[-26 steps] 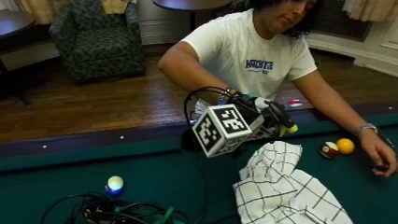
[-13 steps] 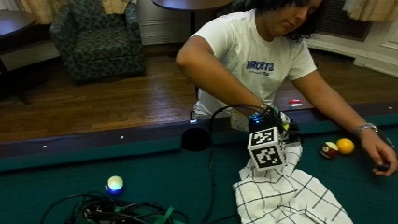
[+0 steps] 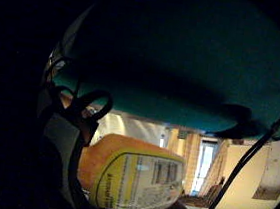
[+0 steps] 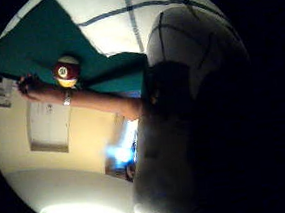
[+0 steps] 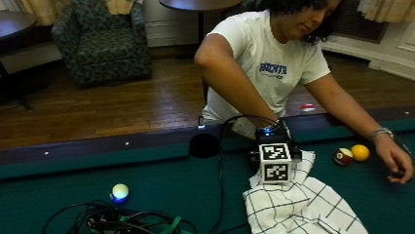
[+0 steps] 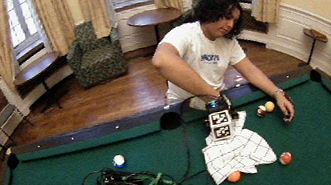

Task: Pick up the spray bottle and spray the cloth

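Observation:
My gloved right hand [image 5: 275,138] is low at the far end of the white checked cloth [image 5: 303,207], which lies crumpled on the green felt. An orange spray bottle with a yellow label [image 3: 133,180] sits close against the palm, and the hand holds it. In the outside view the hand hides the bottle. The thumb side palm view looks onto the cloth [image 4: 124,15] and a striped ball [image 4: 67,73]. In the wide view the hand [image 6: 218,108] is near the table's far rail, at the cloth's [image 6: 238,154] upper edge.
A striped ball [image 5: 342,156] and a yellow ball [image 5: 360,152] lie right of the cloth, near the bare left hand [image 5: 394,168] resting on the felt. A pale ball [image 5: 120,191], a cable tangle [image 5: 123,222] and a side pocket [image 5: 204,145] are to the left.
The right hand has swung from a raised spot left of the cloth to the right and down, ending over the cloth's far end. The bare left hand has stayed put.

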Available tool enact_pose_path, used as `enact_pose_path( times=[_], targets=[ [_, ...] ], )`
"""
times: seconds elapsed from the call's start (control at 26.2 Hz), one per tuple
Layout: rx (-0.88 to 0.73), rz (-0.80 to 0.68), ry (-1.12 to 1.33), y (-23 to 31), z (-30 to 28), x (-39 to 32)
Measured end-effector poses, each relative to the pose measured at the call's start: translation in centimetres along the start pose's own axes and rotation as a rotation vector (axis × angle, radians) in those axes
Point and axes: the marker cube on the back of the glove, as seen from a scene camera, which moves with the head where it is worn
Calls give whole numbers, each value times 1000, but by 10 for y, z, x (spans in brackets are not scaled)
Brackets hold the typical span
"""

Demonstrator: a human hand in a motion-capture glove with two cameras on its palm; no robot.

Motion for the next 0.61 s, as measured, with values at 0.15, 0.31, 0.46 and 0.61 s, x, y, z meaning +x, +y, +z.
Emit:
enact_pose_path(
  times=[0.15,0.31,0.46,0.61],
  targets=[
    [-13,26,16,-4,5,2],
    [-14,32,30,-4,6,3],
    [-7,27,18,-2,4,2],
    [26,-5,16,6,-4,-4]
  ],
)
